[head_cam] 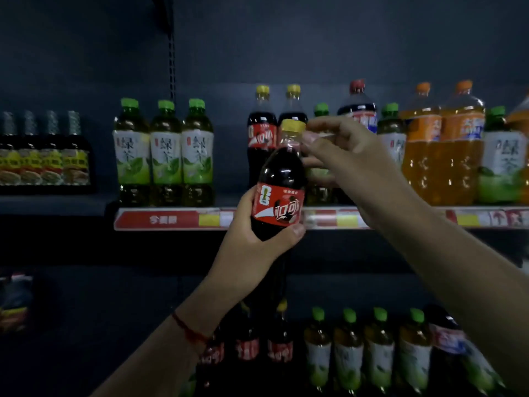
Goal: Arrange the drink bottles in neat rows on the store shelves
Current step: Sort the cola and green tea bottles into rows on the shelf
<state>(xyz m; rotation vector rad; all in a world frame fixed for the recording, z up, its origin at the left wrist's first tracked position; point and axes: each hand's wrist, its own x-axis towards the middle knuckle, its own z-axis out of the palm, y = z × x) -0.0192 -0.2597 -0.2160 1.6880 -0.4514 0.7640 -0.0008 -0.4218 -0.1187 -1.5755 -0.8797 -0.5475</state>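
My left hand (pixel 254 227) grips a cola bottle (pixel 282 179) with a yellow cap and red label, held tilted in front of the upper shelf (pixel 171 219). My right hand (pixel 343 156) reaches over the shelf edge and curls round a green tea bottle (pixel 320 110) standing behind the held cola; most of that bottle is hidden. Two more cola bottles (pixel 262 130) stand on the shelf just behind. Three green tea bottles (pixel 166 153) stand in a row to the left.
Large orange soda bottles (pixel 446 144) and a dark cola bottle with a red cap (pixel 357 107) stand on the right of the upper shelf. The lower shelf holds cola bottles (pixel 279 348) and green tea bottles (pixel 349 353). Dark sauce bottles (pixel 43 156) sit far left.
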